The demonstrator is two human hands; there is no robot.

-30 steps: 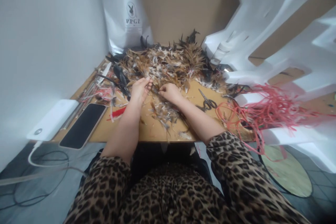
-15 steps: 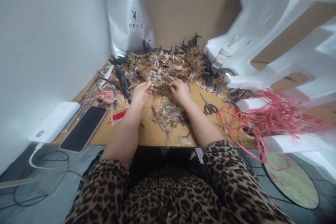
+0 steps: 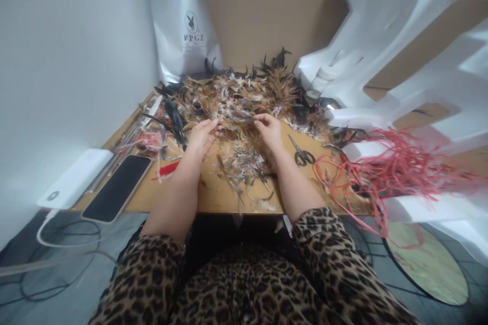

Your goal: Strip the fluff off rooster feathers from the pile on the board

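My left hand [image 3: 205, 137] is closed in a pinch at the near edge of the feather heap, with a tuft of brown feathers [image 3: 209, 105] fanning up from its fingertips. Thumb and forefinger of my right hand [image 3: 270, 131] pinch a thin dark feather [image 3: 244, 118], which points left toward the other hand. Behind both hands spreads a large heap of brown, white and black feathers [image 3: 244, 90]. Loose small feathers [image 3: 244, 165] lie on the wooden table [image 3: 217, 198] between my forearms. Scissors [image 3: 301, 152] rest just right of my right wrist.
At left lie a phone [image 3: 117, 188], a white power bank [image 3: 75, 179] with a cable, and a red strip [image 3: 169, 168]. A silver bag [image 3: 186, 25] stands at the back. Tangled pink-red ribbon strands [image 3: 400, 167] and white foam pieces [image 3: 412, 208] crowd the right side.
My right hand has moved a little to the right, away from my left hand, and a dark feather now shows at its fingertips. My left hand stays nearly in place, still pinched.
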